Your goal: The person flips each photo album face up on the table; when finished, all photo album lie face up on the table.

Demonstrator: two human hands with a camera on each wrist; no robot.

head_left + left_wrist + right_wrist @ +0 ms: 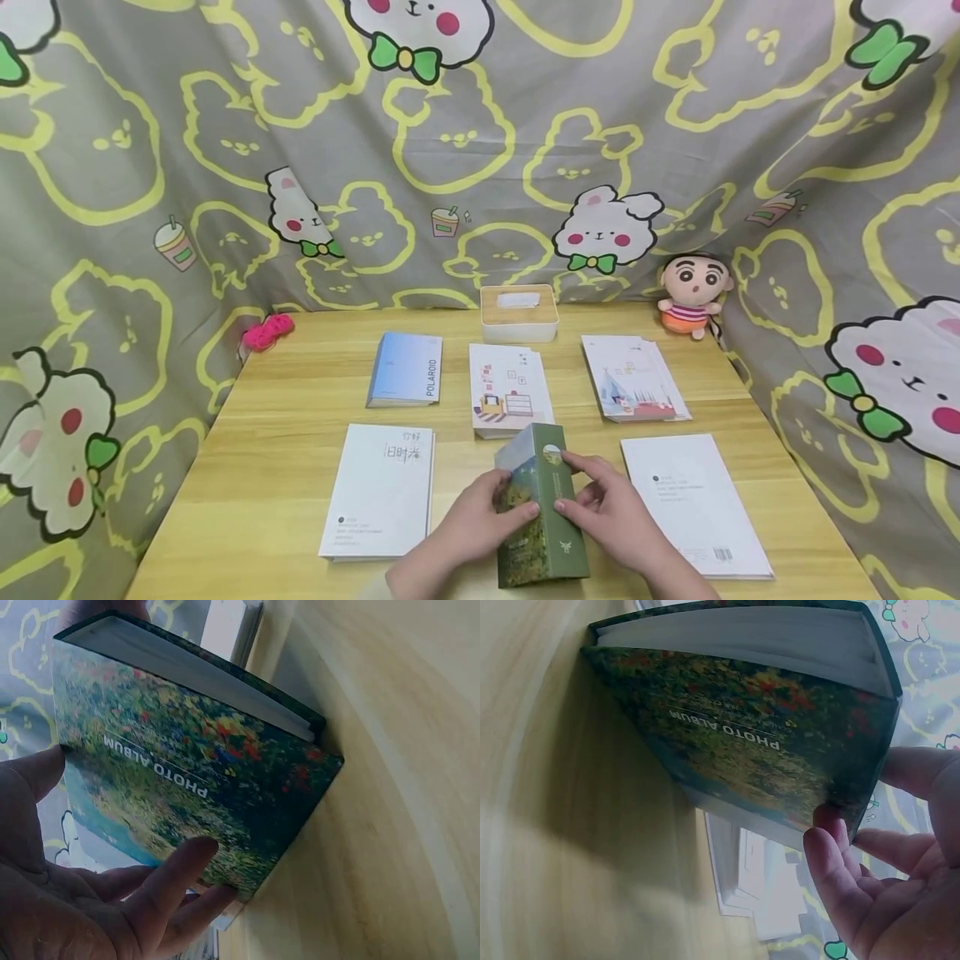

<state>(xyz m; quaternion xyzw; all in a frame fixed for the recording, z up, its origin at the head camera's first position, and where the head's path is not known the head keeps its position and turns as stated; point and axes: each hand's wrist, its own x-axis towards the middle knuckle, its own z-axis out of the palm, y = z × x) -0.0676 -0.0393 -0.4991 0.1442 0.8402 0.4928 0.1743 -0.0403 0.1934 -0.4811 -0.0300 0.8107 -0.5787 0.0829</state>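
Observation:
A green photo album (542,508) with a painted flower-garden cover stands on its edge at the front middle of the table, its spine turned toward me. My left hand (483,518) holds it from the left, thumb near the spine and fingers on the cover. From the other side my right hand (611,507) grips it, thumb and index finger at the spine edge. Both wrist views show the words PHOTO ALBUM upside down on the covers, and white page edges. In the left wrist view the album (172,765) touches the wooden surface along its lower edge.
White albums lie left (378,492) and right (697,504) of my hands. Farther back are a blue POLAROID album (405,368) and two illustrated white ones (510,387) (633,377). A tissue box (519,325), a doll (693,292) and a pink bow (268,332) stand by the curtain.

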